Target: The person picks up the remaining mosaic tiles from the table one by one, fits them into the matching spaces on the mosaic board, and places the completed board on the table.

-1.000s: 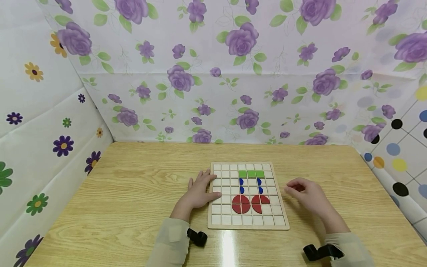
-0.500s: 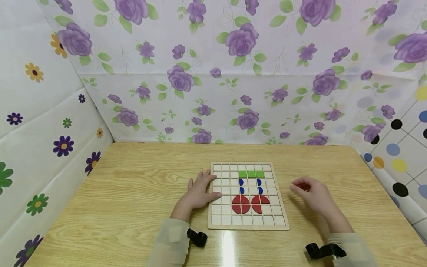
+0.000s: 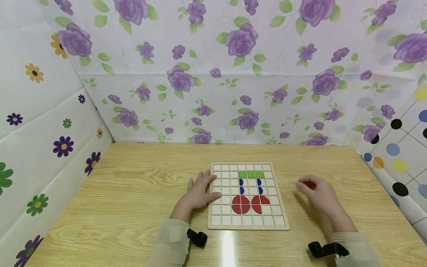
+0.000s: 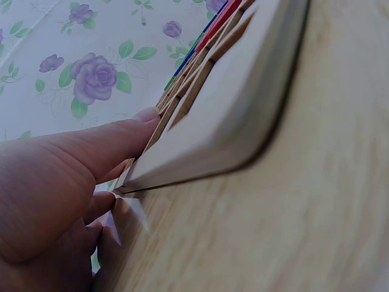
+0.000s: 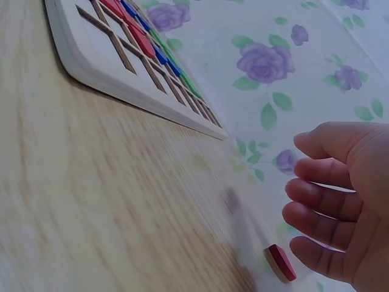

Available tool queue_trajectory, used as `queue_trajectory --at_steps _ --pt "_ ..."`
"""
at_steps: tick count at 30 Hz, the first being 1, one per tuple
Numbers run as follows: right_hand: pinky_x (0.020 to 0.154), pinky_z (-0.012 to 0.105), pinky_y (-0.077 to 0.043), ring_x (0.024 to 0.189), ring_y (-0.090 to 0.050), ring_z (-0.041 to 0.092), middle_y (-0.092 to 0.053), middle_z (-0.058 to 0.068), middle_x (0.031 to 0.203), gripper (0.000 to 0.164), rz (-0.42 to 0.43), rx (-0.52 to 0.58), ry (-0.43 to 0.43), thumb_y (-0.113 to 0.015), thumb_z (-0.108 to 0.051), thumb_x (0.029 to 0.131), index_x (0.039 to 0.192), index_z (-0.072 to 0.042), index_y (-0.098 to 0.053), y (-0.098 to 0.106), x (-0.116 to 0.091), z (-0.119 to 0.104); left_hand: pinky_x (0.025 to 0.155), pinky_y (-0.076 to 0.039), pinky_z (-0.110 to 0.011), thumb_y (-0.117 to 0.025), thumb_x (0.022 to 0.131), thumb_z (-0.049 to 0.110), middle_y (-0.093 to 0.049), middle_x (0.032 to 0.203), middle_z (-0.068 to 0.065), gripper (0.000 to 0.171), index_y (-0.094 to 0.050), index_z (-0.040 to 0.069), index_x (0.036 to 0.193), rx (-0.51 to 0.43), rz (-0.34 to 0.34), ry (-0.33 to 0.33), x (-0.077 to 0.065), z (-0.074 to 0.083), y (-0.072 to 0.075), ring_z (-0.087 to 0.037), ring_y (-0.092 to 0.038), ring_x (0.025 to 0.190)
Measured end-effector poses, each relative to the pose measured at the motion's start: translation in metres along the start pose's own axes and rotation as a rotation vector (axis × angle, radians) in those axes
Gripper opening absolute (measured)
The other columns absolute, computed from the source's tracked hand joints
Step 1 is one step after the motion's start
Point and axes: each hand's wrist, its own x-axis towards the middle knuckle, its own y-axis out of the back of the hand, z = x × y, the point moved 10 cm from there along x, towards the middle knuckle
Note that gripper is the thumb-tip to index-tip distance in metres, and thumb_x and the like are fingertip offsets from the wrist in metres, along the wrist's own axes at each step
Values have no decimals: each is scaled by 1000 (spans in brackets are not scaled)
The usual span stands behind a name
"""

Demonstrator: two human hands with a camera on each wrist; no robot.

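Observation:
My left hand (image 3: 199, 190) rests at the left edge of a square wooden grid board (image 3: 220, 225), its thumb (image 4: 137, 131) and fingertips touching the frame. On the board are green squares (image 3: 251, 174), blue half-round pieces (image 3: 241, 182), a red disc of quarter pieces (image 3: 241, 204) and a second red shape (image 3: 257, 204) with one quarter cell bare. To the board's right, over the table, is my right hand (image 3: 317, 194), fingers loosely curled. In the right wrist view a loose red piece (image 5: 281, 263) with a wooden side shows near the little fingertip; the hand hides it in the head view.
The wood-grain table (image 3: 133, 207) runs back to a flowered cloth (image 3: 213, 107). Cloths with coloured flowers (image 3: 63, 145) and dots (image 3: 400, 189) hang at left and right. Black straps with cameras (image 3: 197, 237) sit on both wrists.
My right hand has drifted right, away from the board, over the last second. My left hand, the board and the pieces on it stay where they were.

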Motion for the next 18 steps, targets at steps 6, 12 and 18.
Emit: queue_trajectory --at_steps 6,12,18 --pt "61 25 -46 77 -55 12 -67 10 96 40 11 3 -17 -54 -41 95 111 -6 -64 5 0 4 113 10 -59 -65 87 42 -16 159 -9 69 -39 15 145 6 0 1 0 0 0 -32 -2 148" --pt "60 24 -47 78 -58 13 -67 12 96 42 27 12 -30 -52 -41 96 114 -4 -63 9 -1 8 113 11 -59 -64 87 43 -15 159 -8 69 -38 16 145 13 -3 3 1 -1 0 -31 -1 148" --pt "63 25 -47 79 -63 20 -69 13 92 40 38 20 -47 -50 -37 97 114 -3 -62 14 -2 14 113 11 -59 -65 87 42 -15 159 -8 69 -39 16 145 7 -3 5 1 0 0 -31 -1 148"
